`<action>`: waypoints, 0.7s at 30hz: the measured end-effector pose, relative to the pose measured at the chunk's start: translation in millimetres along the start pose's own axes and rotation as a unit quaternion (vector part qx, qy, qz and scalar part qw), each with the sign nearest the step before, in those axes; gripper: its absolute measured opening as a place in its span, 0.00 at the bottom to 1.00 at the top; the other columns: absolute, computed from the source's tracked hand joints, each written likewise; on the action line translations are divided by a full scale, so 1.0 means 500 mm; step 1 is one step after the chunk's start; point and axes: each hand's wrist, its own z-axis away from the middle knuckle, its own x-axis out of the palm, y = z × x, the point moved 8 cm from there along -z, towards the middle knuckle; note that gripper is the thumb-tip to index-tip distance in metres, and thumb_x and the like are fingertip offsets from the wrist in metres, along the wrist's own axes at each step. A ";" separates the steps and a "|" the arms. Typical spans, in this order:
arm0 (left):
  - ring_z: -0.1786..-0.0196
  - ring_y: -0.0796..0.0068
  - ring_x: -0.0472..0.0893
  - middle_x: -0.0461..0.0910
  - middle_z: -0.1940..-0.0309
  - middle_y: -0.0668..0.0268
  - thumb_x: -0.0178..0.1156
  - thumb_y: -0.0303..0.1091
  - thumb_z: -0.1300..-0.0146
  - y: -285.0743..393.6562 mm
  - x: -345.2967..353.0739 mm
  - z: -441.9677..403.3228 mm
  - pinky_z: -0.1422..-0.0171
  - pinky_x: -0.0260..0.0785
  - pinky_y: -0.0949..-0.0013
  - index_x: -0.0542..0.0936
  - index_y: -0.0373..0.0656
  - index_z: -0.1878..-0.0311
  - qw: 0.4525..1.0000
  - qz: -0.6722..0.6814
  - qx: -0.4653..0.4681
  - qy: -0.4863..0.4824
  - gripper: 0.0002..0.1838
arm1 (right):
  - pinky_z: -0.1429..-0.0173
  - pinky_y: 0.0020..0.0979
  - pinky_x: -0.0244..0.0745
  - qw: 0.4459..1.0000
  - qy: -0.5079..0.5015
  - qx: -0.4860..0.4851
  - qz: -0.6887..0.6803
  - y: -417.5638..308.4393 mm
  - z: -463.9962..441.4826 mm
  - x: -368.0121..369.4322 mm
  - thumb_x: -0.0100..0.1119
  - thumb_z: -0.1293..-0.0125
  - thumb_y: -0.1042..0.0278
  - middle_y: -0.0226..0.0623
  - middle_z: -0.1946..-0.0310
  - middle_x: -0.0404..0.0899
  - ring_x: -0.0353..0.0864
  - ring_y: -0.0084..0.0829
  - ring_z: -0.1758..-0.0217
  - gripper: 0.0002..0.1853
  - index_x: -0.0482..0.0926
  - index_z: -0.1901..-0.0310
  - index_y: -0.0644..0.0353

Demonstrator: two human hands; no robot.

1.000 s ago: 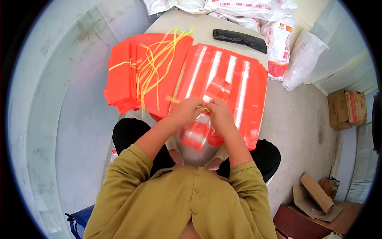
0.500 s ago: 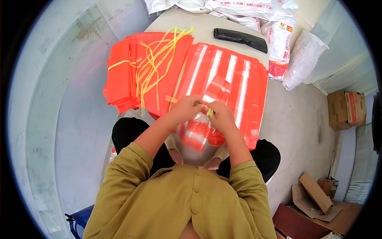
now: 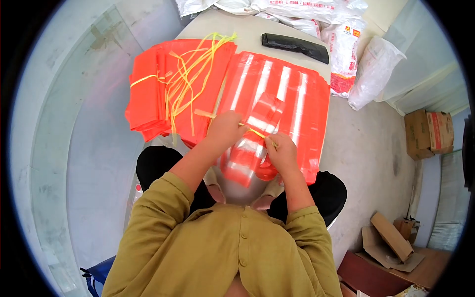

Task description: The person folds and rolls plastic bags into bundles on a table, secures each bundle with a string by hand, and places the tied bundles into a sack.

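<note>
My left hand (image 3: 227,129) and my right hand (image 3: 281,149) are closed on two ends of a yellow plastic strip (image 3: 255,131). The strip runs taut between them, across a folded red plastic bag bundle (image 3: 268,110) with clear bands. Part of the bundle hangs over the table's near edge. Beneath it lies a wide stack of red bags with clear stripes (image 3: 309,116). To the left, several loose yellow strips (image 3: 190,84) rest on more red bags (image 3: 210,69). Beside them is a red bundle (image 3: 146,101) tied with a yellow strip.
A black rolled bag (image 3: 295,48) lies on the table's (image 3: 237,29) far part. White printed sacks (image 3: 344,57) stand behind it. At the right are a cardboard box (image 3: 429,133) and flattened cardboard (image 3: 388,242) lower down. My knees are under the near edge.
My hands have moved apart, the right one outward and down, drawing the yellow strip straight across the folded red bundle. Earlier they were close together at the strip.
</note>
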 end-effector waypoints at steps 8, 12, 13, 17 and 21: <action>0.58 0.47 0.84 0.83 0.66 0.48 0.72 0.51 0.38 -0.009 0.024 -0.002 0.52 0.76 0.48 0.86 0.35 0.67 0.995 -0.090 -0.016 -0.039 0.23 | 0.50 0.40 0.80 0.998 0.025 -0.014 -0.053 -0.020 0.000 -0.016 0.64 0.30 0.67 0.43 0.62 0.85 0.85 0.45 0.55 0.10 0.86 0.67 0.64; 0.58 0.48 0.84 0.83 0.67 0.49 0.71 0.52 0.39 -0.007 0.029 -0.001 0.51 0.76 0.48 0.86 0.36 0.68 0.995 -0.093 -0.013 -0.035 0.23 | 0.45 0.38 0.81 0.992 0.041 -0.055 -0.103 -0.044 -0.033 0.014 0.63 0.32 0.69 0.46 0.56 0.87 0.87 0.44 0.51 0.09 0.86 0.65 0.65; 0.58 0.48 0.84 0.83 0.66 0.49 0.71 0.52 0.38 -0.007 0.033 -0.001 0.51 0.76 0.48 0.86 0.36 0.68 0.995 -0.094 -0.013 -0.036 0.23 | 0.44 0.39 0.81 0.991 0.016 -0.042 -0.130 -0.049 -0.042 0.026 0.63 0.32 0.67 0.46 0.55 0.88 0.87 0.44 0.51 0.10 0.87 0.63 0.65; 0.57 0.48 0.86 0.85 0.65 0.50 0.71 0.54 0.38 -0.007 0.034 -0.001 0.50 0.78 0.48 0.88 0.38 0.66 0.993 -0.106 -0.014 -0.046 0.23 | 0.46 0.37 0.80 0.937 -0.034 0.125 -0.324 0.002 -0.055 0.093 0.62 0.30 0.65 0.44 0.58 0.88 0.87 0.38 0.53 0.12 0.88 0.61 0.66; 0.56 0.49 0.86 0.87 0.65 0.52 0.71 0.54 0.38 -0.002 0.026 0.003 0.49 0.79 0.49 0.90 0.40 0.67 0.990 -0.123 -0.022 -0.064 0.22 | 0.50 0.35 0.79 0.930 -0.083 0.145 -0.327 0.032 -0.058 0.113 0.64 0.28 0.63 0.40 0.61 0.87 0.85 0.31 0.57 0.13 0.88 0.58 0.66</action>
